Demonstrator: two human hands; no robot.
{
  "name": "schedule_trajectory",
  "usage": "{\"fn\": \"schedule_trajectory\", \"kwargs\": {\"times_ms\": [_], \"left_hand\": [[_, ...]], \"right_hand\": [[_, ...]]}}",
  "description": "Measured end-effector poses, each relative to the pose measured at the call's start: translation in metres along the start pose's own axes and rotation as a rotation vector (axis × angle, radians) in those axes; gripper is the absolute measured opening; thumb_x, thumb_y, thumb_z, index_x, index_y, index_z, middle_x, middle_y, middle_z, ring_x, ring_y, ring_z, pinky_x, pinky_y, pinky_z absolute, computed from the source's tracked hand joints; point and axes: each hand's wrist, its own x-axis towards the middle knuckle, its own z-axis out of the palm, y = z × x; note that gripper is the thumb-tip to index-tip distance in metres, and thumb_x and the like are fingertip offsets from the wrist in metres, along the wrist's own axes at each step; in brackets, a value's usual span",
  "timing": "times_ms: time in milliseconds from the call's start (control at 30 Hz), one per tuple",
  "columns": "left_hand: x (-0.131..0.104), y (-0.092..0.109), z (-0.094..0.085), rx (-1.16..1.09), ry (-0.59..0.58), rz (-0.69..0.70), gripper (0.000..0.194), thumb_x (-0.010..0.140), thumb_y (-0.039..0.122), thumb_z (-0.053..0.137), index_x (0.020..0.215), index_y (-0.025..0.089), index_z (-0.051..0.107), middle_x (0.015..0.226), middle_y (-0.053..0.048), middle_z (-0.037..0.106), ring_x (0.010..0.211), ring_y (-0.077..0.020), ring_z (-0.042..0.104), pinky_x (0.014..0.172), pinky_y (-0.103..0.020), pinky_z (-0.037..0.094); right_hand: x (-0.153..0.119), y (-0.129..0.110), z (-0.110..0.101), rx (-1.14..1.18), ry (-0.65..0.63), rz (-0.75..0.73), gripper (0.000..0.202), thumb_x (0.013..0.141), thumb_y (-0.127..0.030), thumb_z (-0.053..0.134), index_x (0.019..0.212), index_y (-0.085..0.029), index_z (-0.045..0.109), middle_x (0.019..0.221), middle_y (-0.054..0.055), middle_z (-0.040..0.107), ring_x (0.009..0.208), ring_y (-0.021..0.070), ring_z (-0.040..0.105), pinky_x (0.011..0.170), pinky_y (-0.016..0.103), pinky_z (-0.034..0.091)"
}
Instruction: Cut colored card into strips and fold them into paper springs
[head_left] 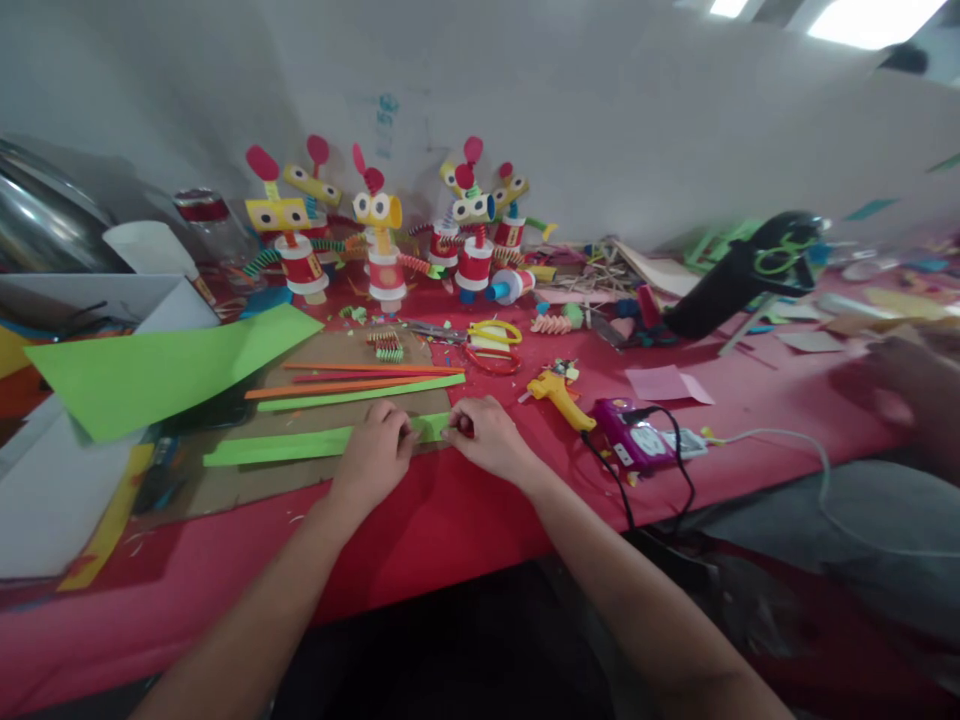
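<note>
A long green paper strip (pixel 285 447) lies across the cardboard sheet (pixel 217 490) in front of me. My left hand (pixel 379 445) is closed over it right of its middle, fingers pinching the paper. At the strip's right end, my right hand (pixel 484 432) grips it between thumb and fingers. A short stretch of green paper shows between the two hands. Just beyond them lie a narrower green strip (pixel 360 393) and some orange strips (pixel 337 386). A small folded paper spring (pixel 386 347) rests farther back on the cardboard.
Several paper-cup figures (pixel 386 275) stand along the wall. Yellow-and-red-handled scissors (pixel 491 345), a yellow glue gun (pixel 559 395) and a purple power strip (pixel 634 435) with cables lie right of centre. A large green sheet (pixel 180 365) overlaps a white box at left. Another person's blurred hand (pixel 900 375) is far right.
</note>
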Motion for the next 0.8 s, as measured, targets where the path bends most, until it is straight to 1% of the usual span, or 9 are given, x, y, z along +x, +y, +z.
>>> {"fn": "schedule_trajectory", "kwargs": {"times_ms": [133,233,300,367,433,500,633,733,800], "left_hand": [[0.002,0.006,-0.004,-0.005,-0.011,0.068,0.009,0.087,0.018,0.050,0.087,0.017,0.059,0.094,-0.008,0.054,0.095,-0.0236,0.053,0.086,-0.039,0.047],[0.004,0.009,-0.006,-0.042,-0.070,0.074,0.015,0.088,0.014,0.045,0.085,0.017,0.060,0.092,-0.007,0.055,0.088,-0.0211,0.056,0.082,-0.037,0.049],[0.005,0.009,-0.004,-0.093,-0.079,0.043,0.017,0.087,0.012,0.045,0.091,0.016,0.061,0.097,-0.008,0.057,0.088,-0.0201,0.058,0.082,-0.036,0.050],[0.005,0.008,-0.002,-0.138,-0.041,0.019,0.025,0.085,0.012,0.047,0.107,0.016,0.060,0.110,-0.010,0.058,0.099,-0.0214,0.059,0.088,-0.037,0.050],[0.005,0.006,0.001,-0.154,-0.012,0.007,0.038,0.085,0.012,0.050,0.122,0.017,0.055,0.122,-0.011,0.056,0.110,-0.0229,0.057,0.094,-0.038,0.048],[0.005,0.005,0.002,-0.136,-0.028,0.008,0.043,0.085,0.013,0.049,0.128,0.017,0.053,0.125,-0.012,0.055,0.112,-0.0231,0.056,0.095,-0.039,0.048],[0.005,0.003,0.000,-0.052,-0.039,0.029,0.040,0.086,0.016,0.049,0.124,0.019,0.058,0.116,-0.010,0.057,0.106,-0.0234,0.055,0.094,-0.040,0.046],[0.006,0.004,-0.002,0.043,-0.009,0.026,0.030,0.082,0.019,0.056,0.111,0.020,0.064,0.110,-0.010,0.060,0.108,-0.0276,0.051,0.094,-0.045,0.043],[0.007,0.007,-0.003,0.086,-0.019,-0.020,0.026,0.080,0.019,0.058,0.105,0.022,0.064,0.111,-0.010,0.062,0.109,-0.0297,0.049,0.091,-0.048,0.041]], "right_hand": [[0.008,0.001,-0.005,0.061,-0.025,0.006,0.031,0.072,-0.015,0.071,0.102,-0.017,0.061,0.088,0.001,0.064,0.083,0.0159,0.057,0.082,0.029,0.041],[0.017,0.003,-0.011,0.111,-0.101,-0.049,0.033,0.071,-0.011,0.072,0.103,-0.016,0.064,0.102,0.006,0.063,0.096,0.0170,0.056,0.086,0.029,0.042],[0.023,0.005,-0.013,0.114,-0.155,-0.057,0.029,0.070,-0.010,0.073,0.098,-0.016,0.066,0.095,0.004,0.064,0.090,0.0160,0.057,0.084,0.028,0.042],[0.026,0.006,-0.013,0.115,-0.187,-0.046,0.024,0.072,-0.009,0.072,0.094,-0.016,0.066,0.083,0.001,0.063,0.079,0.0140,0.056,0.077,0.027,0.042],[0.026,0.008,-0.011,0.128,-0.179,-0.047,0.016,0.075,-0.009,0.070,0.089,-0.015,0.067,0.077,-0.001,0.061,0.072,0.0125,0.054,0.073,0.026,0.042],[0.025,0.010,-0.009,0.158,-0.141,-0.076,0.012,0.076,-0.008,0.068,0.085,-0.015,0.067,0.078,0.000,0.062,0.074,0.0125,0.054,0.074,0.025,0.042],[0.023,0.013,-0.007,0.223,-0.080,-0.120,0.013,0.076,-0.006,0.066,0.084,-0.016,0.065,0.084,0.002,0.063,0.079,0.0133,0.057,0.075,0.025,0.044],[0.023,0.013,-0.009,0.197,-0.119,-0.162,0.018,0.077,-0.006,0.064,0.092,-0.016,0.066,0.086,0.003,0.064,0.081,0.0143,0.057,0.077,0.027,0.044],[0.024,0.012,-0.010,0.141,-0.151,-0.200,0.022,0.077,-0.005,0.062,0.097,-0.015,0.066,0.083,0.003,0.064,0.080,0.0151,0.056,0.079,0.028,0.044]]}}
